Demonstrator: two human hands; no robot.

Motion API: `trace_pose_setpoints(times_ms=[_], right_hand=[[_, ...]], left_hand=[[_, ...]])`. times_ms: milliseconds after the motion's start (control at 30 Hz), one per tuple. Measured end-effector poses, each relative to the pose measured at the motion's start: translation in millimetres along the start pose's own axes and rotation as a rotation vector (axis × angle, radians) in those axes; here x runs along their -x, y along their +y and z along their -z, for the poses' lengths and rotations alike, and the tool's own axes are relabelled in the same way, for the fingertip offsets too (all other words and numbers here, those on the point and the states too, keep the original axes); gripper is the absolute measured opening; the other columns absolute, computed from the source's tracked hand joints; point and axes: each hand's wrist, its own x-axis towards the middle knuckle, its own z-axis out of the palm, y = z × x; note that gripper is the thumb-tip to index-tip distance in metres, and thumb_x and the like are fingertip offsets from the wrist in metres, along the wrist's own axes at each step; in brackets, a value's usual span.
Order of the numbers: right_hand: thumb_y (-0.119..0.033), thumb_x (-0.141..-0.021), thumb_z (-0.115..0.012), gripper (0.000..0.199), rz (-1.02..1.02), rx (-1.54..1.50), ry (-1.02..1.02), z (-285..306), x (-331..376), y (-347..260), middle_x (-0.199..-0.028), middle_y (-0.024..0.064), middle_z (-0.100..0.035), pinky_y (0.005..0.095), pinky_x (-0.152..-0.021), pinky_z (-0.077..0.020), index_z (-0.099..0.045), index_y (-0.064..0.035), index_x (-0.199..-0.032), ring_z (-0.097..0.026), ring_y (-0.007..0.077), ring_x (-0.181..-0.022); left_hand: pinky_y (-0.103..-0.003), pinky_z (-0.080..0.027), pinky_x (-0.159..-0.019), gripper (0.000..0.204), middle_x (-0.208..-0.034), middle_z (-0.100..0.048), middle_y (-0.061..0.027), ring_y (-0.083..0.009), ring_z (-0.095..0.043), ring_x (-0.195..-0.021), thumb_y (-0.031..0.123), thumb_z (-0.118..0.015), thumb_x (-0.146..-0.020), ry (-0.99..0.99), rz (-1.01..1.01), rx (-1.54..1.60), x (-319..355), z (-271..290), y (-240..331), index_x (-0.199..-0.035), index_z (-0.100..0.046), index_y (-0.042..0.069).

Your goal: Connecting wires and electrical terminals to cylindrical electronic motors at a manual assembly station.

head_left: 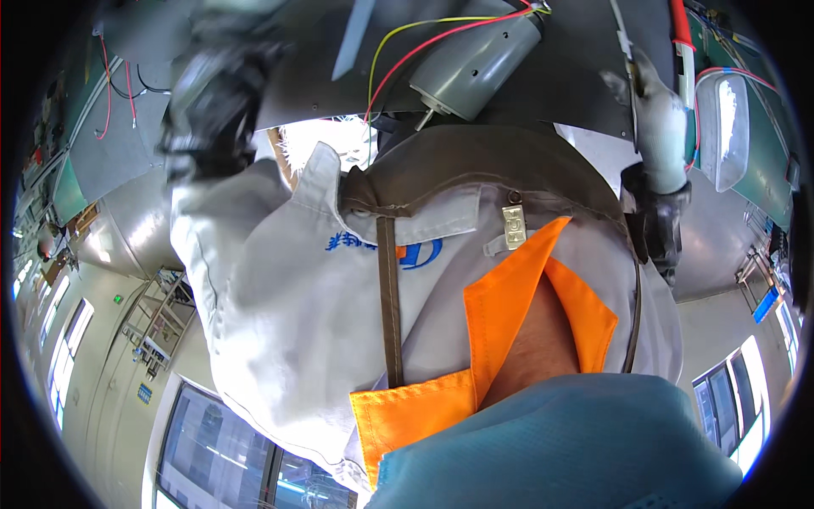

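Note:
A grey cylindrical motor with a thin shaft lies on the dark work surface in front of me. A red wire and a yellow wire run from its far end. My left hand is at the upper left, smeared by motion, above a dark cuff; its fingers cannot be made out. At the right, my right hand wears a pale grey glove. Its fingers close around a thin pale rod-like thing, whose exact kind I cannot tell. It is apart from the motor.
A red and white rod or thick cable stands close beside my right hand. Farther right is a grey rounded tray on a green surface. Loose red and black wires lie at the far left. A flat grey strip lies left of the motor.

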Motion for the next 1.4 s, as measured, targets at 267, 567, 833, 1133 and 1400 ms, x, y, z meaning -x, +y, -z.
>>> trace_pose_setpoints(times_ms=[267, 567, 833, 1133, 1400], right_hand=[[-0.017, -0.1, -0.069, 0.047, -0.261, -0.978, -0.581, -51, -9, -22, -0.108, 0.0131, -0.072, 0.0279, -0.088, -0.0548, -0.053, 0.0125, -0.133, -0.069, 0.0169, -0.101], [-0.017, -0.097, -0.07, 0.039, 0.321, -1.042, 0.044, -49, -156, -110, -0.119, 0.0092, -0.07, 0.0296, -0.097, -0.0488, -0.064, 0.0021, -0.131, -0.063, 0.0138, -0.109], [-0.013, -0.096, -0.071, 0.039, -0.101, -0.967, 0.469, -2, -89, 53, -0.106, 0.0111, -0.072, 0.0317, -0.077, -0.0622, -0.062, 0.0084, -0.128, -0.072, 0.0165, -0.087], [-0.017, -0.096, -0.073, 0.022, -0.055, -0.582, -0.161, 63, -78, 19, -0.081, -0.0045, -0.067, 0.0211, -0.057, -0.0462, -0.074, -0.0063, -0.115, -0.058, 0.0047, -0.065], [-0.018, -0.093, -0.072, 0.021, 0.727, -0.441, -0.265, -37, -49, -65, -0.103, 0.0132, -0.076, 0.0363, -0.081, -0.0567, -0.075, -0.0049, -0.109, -0.072, 0.0271, -0.09]], left_hand=[[-0.05, -0.046, -0.104, 0.072, -0.134, -0.057, -0.025, -0.0409, -0.057, -0.122, 0.045, -0.076, -0.08, 0.583, 0.326, -1.069, 40, -142, -59, -0.14, -0.059, 0.009], [-0.038, -0.058, -0.081, 0.047, -0.11, -0.073, -0.0169, -0.0298, -0.072, -0.093, 0.035, -0.072, -0.097, 1.422, 0.048, -0.406, -95, 29, -105, -0.122, -0.065, -0.005], [-0.022, -0.047, -0.067, 0.05, -0.103, -0.069, -0.0075, -0.0099, -0.06, -0.078, 0.026, -0.061, -0.1, 1.083, 0.139, 0.43, 35, -20, -95, -0.141, -0.056, -0.002], [-0.027, -0.054, -0.067, 0.044, -0.088, -0.069, -0.0087, -0.0137, -0.066, -0.073, 0.025, -0.064, -0.103, 0.764, 0.628, 0.591, 111, -149, -18, -0.133, -0.058, -0.007], [-0.026, -0.053, -0.083, 0.025, -0.094, -0.074, -0.0063, -0.0148, -0.069, -0.093, 0.018, -0.066, -0.102, 0.847, 0.243, 0.259, 29, -138, -40, -0.112, -0.072, -0.004]])
